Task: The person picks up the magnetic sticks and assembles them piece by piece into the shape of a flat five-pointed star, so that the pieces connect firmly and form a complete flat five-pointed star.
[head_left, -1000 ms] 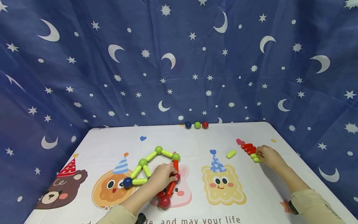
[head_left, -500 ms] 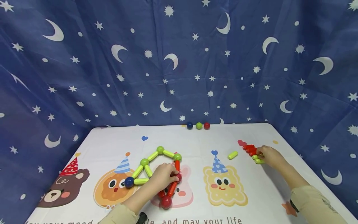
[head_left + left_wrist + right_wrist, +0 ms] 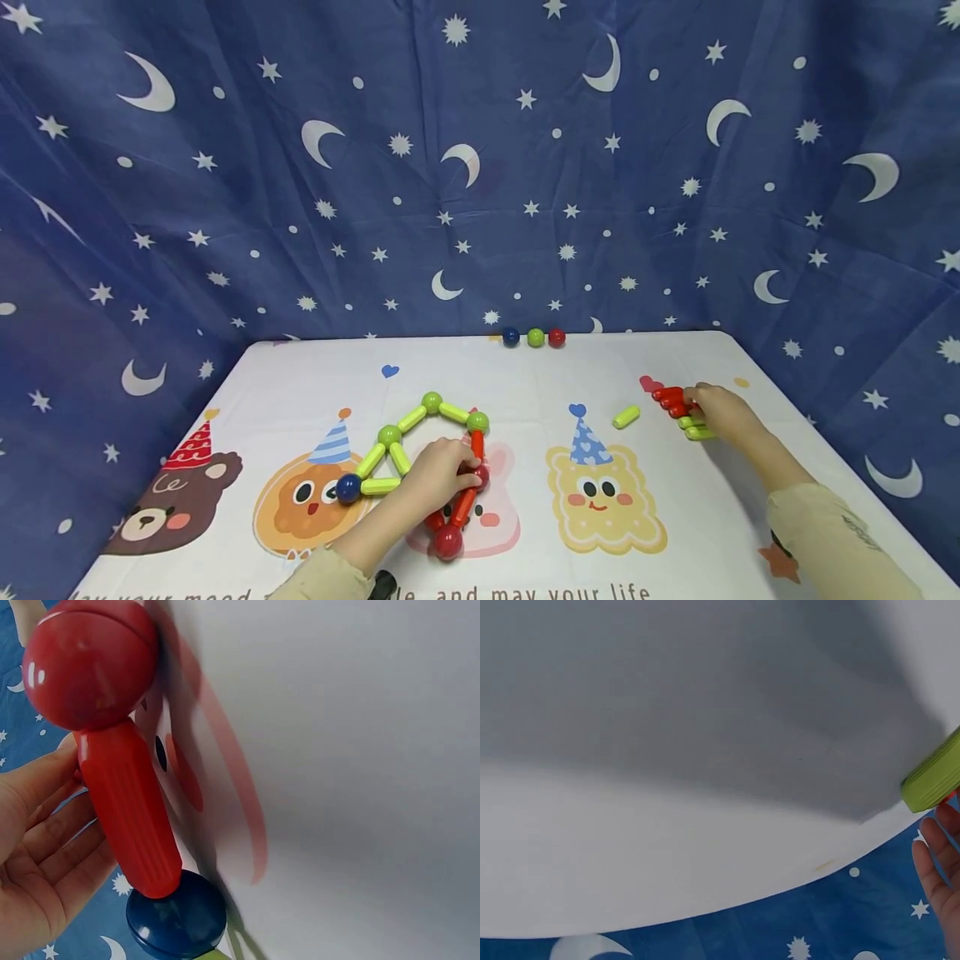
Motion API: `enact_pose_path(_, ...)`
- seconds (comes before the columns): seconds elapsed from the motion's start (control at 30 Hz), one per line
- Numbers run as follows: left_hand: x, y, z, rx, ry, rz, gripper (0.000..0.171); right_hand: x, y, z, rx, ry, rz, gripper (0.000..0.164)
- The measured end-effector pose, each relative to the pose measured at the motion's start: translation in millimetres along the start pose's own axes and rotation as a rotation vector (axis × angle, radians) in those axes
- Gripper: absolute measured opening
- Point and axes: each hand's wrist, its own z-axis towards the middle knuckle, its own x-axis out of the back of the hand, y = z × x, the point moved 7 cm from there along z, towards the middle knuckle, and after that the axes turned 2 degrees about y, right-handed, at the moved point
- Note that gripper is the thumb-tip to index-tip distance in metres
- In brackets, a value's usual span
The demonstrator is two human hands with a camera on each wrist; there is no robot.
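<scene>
a white counter [image 3: 532, 521] printed with cartoon figures stood before a dark blue curtain [image 3: 480, 100] of moons and stars; three balls [image 3: 536, 337] sat in a line at its far edge. the left hand [image 3: 435, 477] reached in from the near side, palm down, its thumb and fingers pinching the red ball [image 3: 483, 477] on the right side of a joined stick frame. the right hand [image 3: 723, 411] stretched to the far right, fingertips on the red rods [image 3: 667, 395]; whether it gripped one, i could not tell. from the pinched ball, one red stick [image 3: 464, 507] ran near and slightly left, and another [image 3: 477, 447] pointed far to a green ball [image 3: 477, 422]. the row's rods lay roughly left to right, the green rods [image 3: 701, 433] nearest. a loose green rod [image 3: 626, 417], left of them, slanted from near left to far right.
</scene>
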Motion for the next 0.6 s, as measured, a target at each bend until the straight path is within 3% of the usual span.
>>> enact_pose_path(0.33,-2.3,0.6,-0.1,-0.002,-0.009,-0.005,0.021,-12.3,-3.0,11.0,0.046,-0.124,-0.048,0.016)
enact_pose_path(0.5,-1.8,0.5,0.5,-0.020,0.014,-0.002,0.018,-7.8,-11.8,12.0,0.062,-0.094,-0.062,0.017)
enact_pose_path(0.6,-0.7,-0.6,0.1,-0.021,0.024,0.001,0.015,-0.3,-27.8,12.9,0.079,-0.028,-0.028,0.019)
